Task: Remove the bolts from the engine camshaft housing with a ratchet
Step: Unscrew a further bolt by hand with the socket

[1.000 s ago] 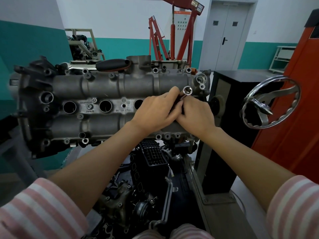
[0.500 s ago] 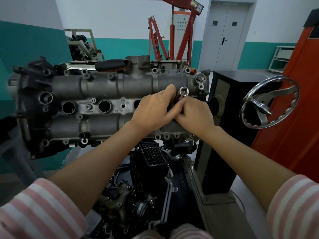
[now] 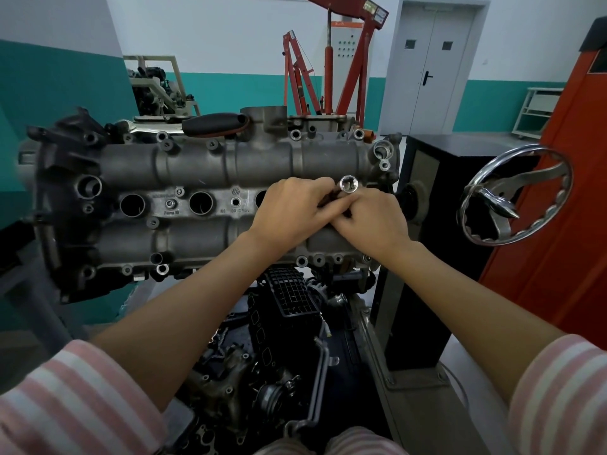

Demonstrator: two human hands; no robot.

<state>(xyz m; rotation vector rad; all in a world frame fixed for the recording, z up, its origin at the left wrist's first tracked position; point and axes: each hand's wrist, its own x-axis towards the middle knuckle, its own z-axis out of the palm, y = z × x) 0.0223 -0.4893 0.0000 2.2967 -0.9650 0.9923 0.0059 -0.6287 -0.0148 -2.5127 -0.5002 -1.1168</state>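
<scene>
The grey camshaft housing (image 3: 197,178) lies across the view on an engine stand, with bolt bosses along its edges and round plug holes down the middle. Over its right half my left hand (image 3: 289,215) and my right hand (image 3: 374,221) meet, fingers curled round a dark tool that is mostly hidden between them. A shiny socket (image 3: 348,184) sticks up from the hands with its open end facing me. A bolt (image 3: 170,203) sits in the middle strip near the left plug holes. What lies under the hands is hidden.
A chrome handwheel (image 3: 515,195) juts out at the right beside a black cabinet (image 3: 453,149) and an orange panel (image 3: 565,208). Below the housing hang a black intake part (image 3: 292,297) and greasy engine parts. A red engine crane (image 3: 331,70) stands behind.
Both hands have shifted slightly left and up on the housing, and the socket end has moved with them, from beside the right edge boss toward the middle strip.
</scene>
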